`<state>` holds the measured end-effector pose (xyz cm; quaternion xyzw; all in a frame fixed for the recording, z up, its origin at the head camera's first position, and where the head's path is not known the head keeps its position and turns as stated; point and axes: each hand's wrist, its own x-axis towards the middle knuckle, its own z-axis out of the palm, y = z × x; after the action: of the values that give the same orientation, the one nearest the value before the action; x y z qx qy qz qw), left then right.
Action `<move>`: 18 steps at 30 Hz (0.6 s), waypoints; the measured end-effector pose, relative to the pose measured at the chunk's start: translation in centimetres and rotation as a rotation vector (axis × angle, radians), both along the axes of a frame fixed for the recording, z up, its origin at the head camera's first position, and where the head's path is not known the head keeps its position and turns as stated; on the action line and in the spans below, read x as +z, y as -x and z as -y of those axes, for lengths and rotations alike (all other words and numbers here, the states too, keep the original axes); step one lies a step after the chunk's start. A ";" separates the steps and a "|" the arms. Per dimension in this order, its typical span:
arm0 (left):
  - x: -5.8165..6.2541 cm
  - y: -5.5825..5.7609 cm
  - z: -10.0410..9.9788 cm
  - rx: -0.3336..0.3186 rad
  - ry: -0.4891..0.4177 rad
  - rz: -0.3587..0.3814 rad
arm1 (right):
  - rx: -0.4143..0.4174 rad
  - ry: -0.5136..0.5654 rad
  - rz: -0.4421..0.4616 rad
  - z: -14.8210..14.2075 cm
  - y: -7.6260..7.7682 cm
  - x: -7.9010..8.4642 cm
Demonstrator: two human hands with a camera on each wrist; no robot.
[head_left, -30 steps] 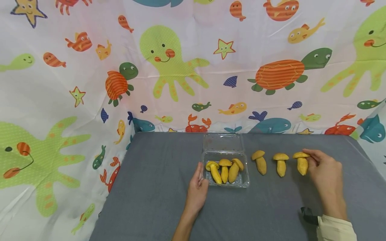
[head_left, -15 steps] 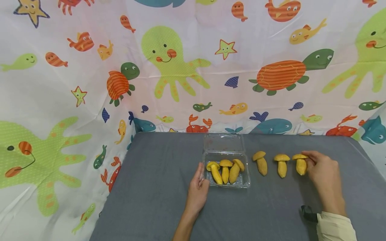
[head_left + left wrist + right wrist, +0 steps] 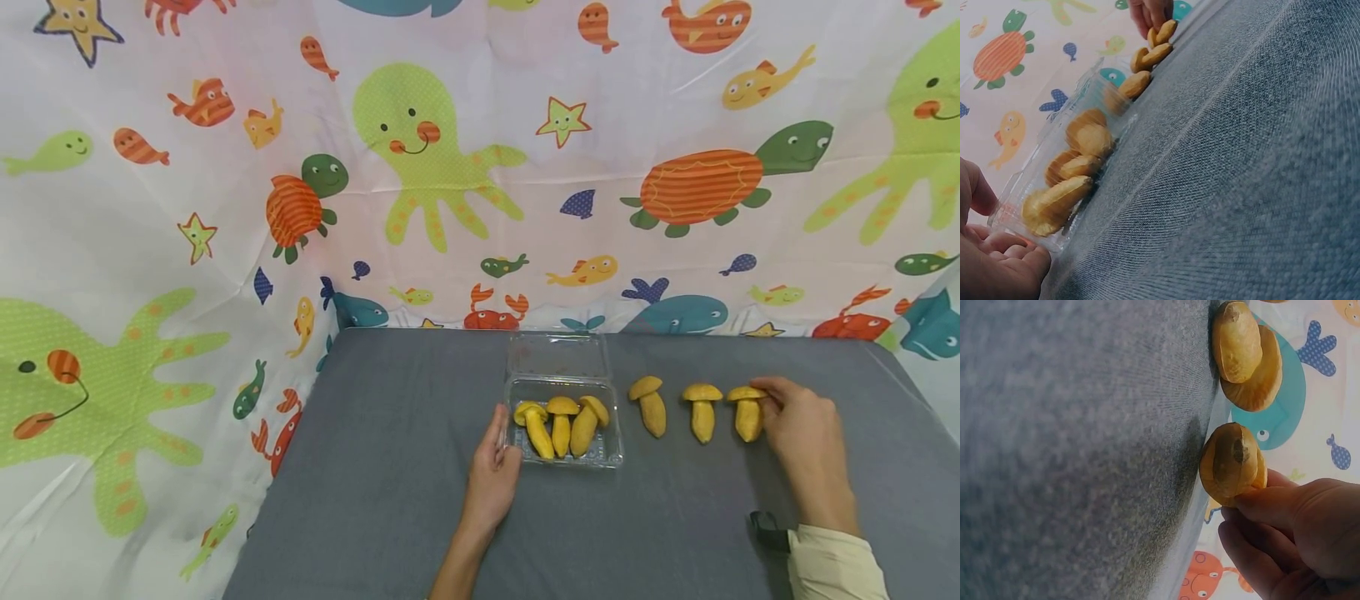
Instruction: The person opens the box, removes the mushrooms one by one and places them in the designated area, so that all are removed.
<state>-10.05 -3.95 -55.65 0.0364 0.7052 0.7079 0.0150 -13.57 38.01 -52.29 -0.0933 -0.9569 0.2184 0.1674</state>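
My right hand [image 3: 806, 442] pinches the rightmost yellow mushroom [image 3: 747, 419] between thumb and fingers, cap away from me and stem toward me. In the right wrist view this mushroom [image 3: 1232, 462] is close to the grey cloth, its stem end facing the camera. Left of it lie a second mushroom [image 3: 702, 421] and a third mushroom [image 3: 650, 412] in a row. My left hand [image 3: 491, 483] holds the left side of an open clear plastic box [image 3: 611, 454]. Inside are three mushrooms [image 3: 561, 429] side by side, also visible in the left wrist view.
The box's clear lid [image 3: 558, 357] lies folded back toward the rear wall. A grey cloth [image 3: 390, 467] covers the table. Behind and to the left hangs a white curtain [image 3: 480, 192] printed with sea animals. A dark strap [image 3: 768, 533] shows by my right sleeve.
My right hand has shifted slightly left and toward me with the mushroom, bringing it nearer the middle one of the row. My left hand and the box have stayed in place.
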 end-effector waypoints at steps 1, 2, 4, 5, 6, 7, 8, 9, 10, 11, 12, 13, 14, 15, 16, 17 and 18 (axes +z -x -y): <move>0.0 0.0 0.0 0.000 0.000 -0.002 | 0.000 0.001 0.005 -0.1 0.0 0.0; 0.0 0.0 -0.1 0.000 0.001 -0.005 | 0.000 0.002 0.007 -0.1 -0.1 0.0; -0.1 0.1 -0.2 0.000 0.002 -0.011 | 0.000 0.002 0.013 -0.2 -0.2 0.0; 0.0 0.1 -0.2 0.000 0.002 -0.009 | 0.002 0.000 0.014 -0.2 -0.2 0.0; -0.1 0.1 -0.2 0.000 0.002 -0.010 | 0.003 0.001 0.017 -0.2 -0.2 0.0; -0.1 0.1 -0.2 -0.001 0.001 -0.009 | 0.005 0.001 0.018 -0.2 -0.2 0.0; -0.1 0.0 -0.2 -0.001 0.001 -0.010 | 0.007 0.000 0.019 -0.2 -0.3 0.0; -0.1 0.0 -0.2 -0.001 0.000 -0.011 | 0.008 0.000 0.024 -0.2 -0.3 0.0; -0.2 0.0 -0.2 0.001 0.000 -0.007 | 0.010 0.001 0.029 -0.2 -0.3 0.0; -0.1 0.0 -0.2 0.003 0.000 -0.007 | 0.011 0.001 0.037 -0.3 -0.4 0.0; -0.1 0.0 -0.1 0.004 0.000 -0.005 | 0.011 0.002 0.044 -0.3 -0.4 0.0; -0.1 0.0 -0.1 0.005 0.000 -0.005 | 0.012 0.004 0.049 -0.3 -0.4 0.0; -0.1 0.0 -0.1 0.005 0.001 -0.005 | 0.013 0.005 0.054 -0.4 -0.5 0.0; 0.0 -0.1 -0.1 0.006 0.001 -0.001 | 0.015 0.008 0.059 -0.4 -0.5 0.0; 0.1 -0.1 -0.1 0.006 0.001 0.004 | 0.017 0.011 0.060 -0.5 -0.5 0.0; 0.1 -0.1 -0.1 0.006 0.001 0.007 | 0.019 0.012 0.059 -0.5 -0.6 -0.1; 0.1 -0.1 -0.1 0.003 0.000 0.007 | 0.021 0.012 0.055 -0.5 -0.6 -0.1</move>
<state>-9.97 -3.87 -55.50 0.0328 0.7053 0.7079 0.0164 -12.92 38.50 -52.38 -0.0901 -0.9606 0.2234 0.1384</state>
